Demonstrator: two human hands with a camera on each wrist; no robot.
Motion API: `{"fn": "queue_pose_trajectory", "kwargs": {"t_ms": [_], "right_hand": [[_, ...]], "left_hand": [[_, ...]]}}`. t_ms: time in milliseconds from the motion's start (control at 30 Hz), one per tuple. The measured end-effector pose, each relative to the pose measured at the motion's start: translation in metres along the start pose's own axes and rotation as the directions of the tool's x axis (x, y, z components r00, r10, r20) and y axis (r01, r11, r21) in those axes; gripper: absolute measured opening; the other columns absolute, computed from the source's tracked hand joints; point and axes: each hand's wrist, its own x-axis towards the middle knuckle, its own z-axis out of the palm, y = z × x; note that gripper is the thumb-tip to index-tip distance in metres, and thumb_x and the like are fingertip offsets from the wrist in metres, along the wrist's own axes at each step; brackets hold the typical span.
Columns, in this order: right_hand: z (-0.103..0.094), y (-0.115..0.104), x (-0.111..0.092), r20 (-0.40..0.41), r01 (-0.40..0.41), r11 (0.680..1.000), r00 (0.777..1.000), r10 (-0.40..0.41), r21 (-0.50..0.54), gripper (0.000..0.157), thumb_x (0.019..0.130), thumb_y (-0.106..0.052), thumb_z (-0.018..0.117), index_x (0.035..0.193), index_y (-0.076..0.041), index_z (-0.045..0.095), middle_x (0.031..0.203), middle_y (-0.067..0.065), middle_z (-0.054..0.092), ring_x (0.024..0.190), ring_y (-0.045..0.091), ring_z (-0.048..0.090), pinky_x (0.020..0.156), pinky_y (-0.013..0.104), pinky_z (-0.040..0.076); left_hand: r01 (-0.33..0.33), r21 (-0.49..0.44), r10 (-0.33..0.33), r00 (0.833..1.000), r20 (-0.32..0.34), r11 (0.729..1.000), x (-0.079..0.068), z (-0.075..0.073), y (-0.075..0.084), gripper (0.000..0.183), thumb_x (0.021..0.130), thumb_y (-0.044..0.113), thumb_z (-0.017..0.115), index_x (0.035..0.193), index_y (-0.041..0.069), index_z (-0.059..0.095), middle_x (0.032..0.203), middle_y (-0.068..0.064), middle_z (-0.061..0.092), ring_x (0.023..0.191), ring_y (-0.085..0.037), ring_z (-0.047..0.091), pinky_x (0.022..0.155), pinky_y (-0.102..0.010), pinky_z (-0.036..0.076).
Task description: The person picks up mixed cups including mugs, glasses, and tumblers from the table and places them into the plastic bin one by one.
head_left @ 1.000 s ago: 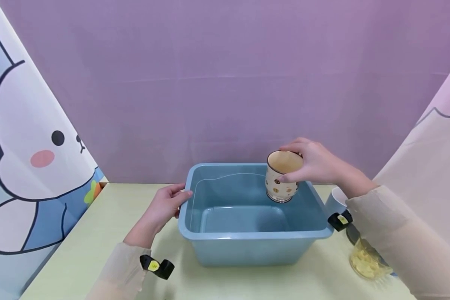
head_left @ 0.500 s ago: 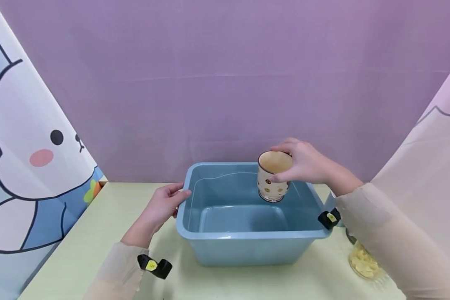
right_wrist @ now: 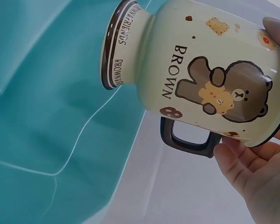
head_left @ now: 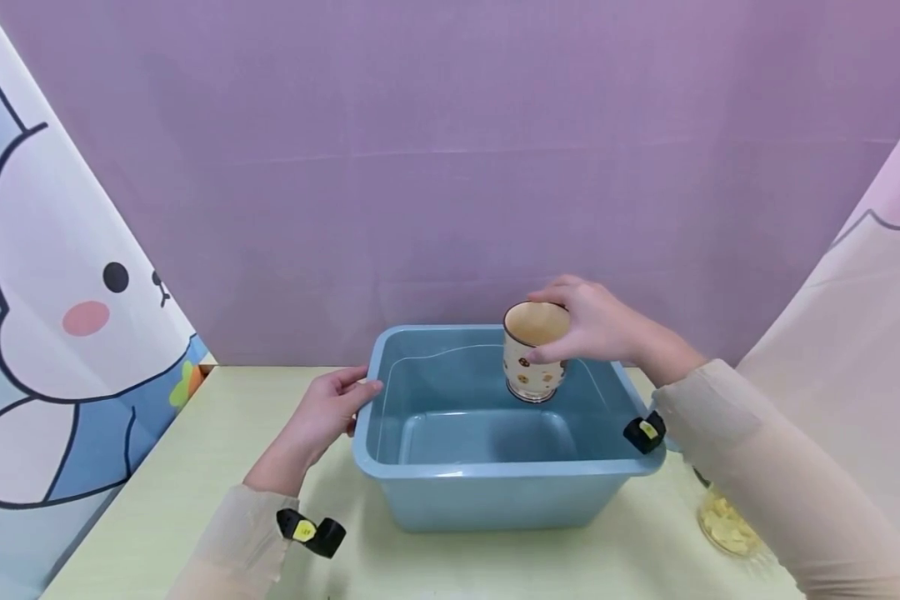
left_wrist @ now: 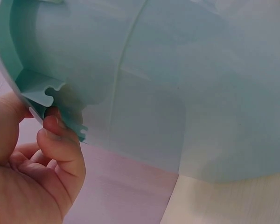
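Mug [head_left: 532,383]: one, cream, bear print and word BROWN on side, dark handle [right_wrist: 189,147]; upright in head view, over the inside of tub [head_left: 457,472], seemingly clear of its floor and walls. Right hand [head_left: 600,323]: clamped on mug near its top, thumb to the near side. Left hand [head_left: 335,404]: clamped on left edge of tub, thumb uppermost. Tub: blue, open-topped, upright on table [head_left: 210,467]. Dish [head_left: 727,527]: clear, yellow pieces inside, right of tub, partly hidden by right sleeve [head_left: 772,475]. Progress, by judgement: partway. Done: mug aloft and within tub's outline, tub steadied. Left: setting-down of mug, then letting go; neither yet in evidence.
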Motion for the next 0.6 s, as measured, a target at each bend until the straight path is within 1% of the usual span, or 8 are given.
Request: {"fn": "queue_pose_trajectory", "kwargs": {"t_ms": [100,333,600], "right_hand": [[0.001,-0.001,0.003,0.005,0.004,1.000,1.000,-0.004,-0.007,0.075,0.067,-0.044,0.079,0.133,-0.016,0.055,0.137,0.007,0.046,0.122,0.027,0.045,0.080,0.041,0.051],[0.005,-0.001,0.009,0.017,0.049,0.998,0.999,-0.049,-0.042,0.075,0.068,-0.043,0.078,0.133,-0.014,0.054,0.135,0.008,0.048,0.119,0.027,0.047,0.080,0.041,0.051],[0.011,-0.006,0.014,0.030,0.061,0.997,0.998,-0.059,-0.046,0.076,0.069,-0.044,0.077,0.134,-0.014,0.053,0.137,0.008,0.047,0.124,0.028,0.043,0.083,0.043,0.051]], "left_hand": [[-0.002,-0.003,0.002,1.000,0.001,1.000,0.001,0.001,0.000,0.050,0.095,0.029,0.056,0.138,0.005,0.045,0.108,-0.018,0.066,0.068,-0.016,0.057,0.055,-0.025,0.046],[-0.004,-0.011,0.004,1.000,0.006,1.000,0.001,0.003,0.001,0.049,0.095,0.028,0.056,0.137,0.005,0.046,0.110,-0.020,0.065,0.067,-0.016,0.056,0.055,-0.025,0.045],[0.005,-0.008,-0.005,1.000,0.006,1.000,0.001,0.004,0.003,0.049,0.095,0.030,0.056,0.137,0.007,0.046,0.112,-0.019,0.065,0.071,-0.017,0.056,0.057,-0.027,0.045]]}}
